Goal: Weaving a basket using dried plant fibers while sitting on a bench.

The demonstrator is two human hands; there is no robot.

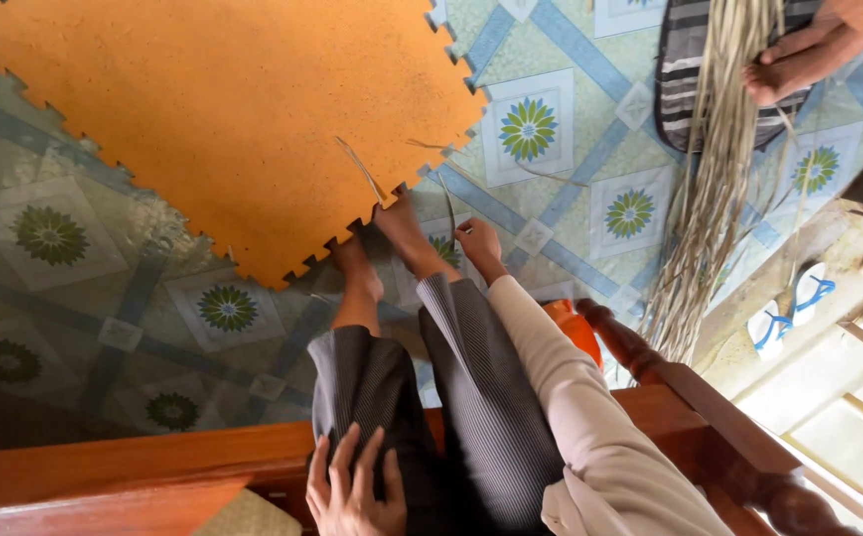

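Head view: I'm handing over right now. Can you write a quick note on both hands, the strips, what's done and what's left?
Left hand: open, flat on the thigh, holding nothing.
Right hand: reached down to the tiled floor beside the feet, fingers closed on the end of a dried strip.
Things: a loose strip lies on the orange foam mat; the bundle of strips lies further right, under another person's foot.
Done: one strip in hand.
Left: the loose strip and the bundle, neither touched by these hands.
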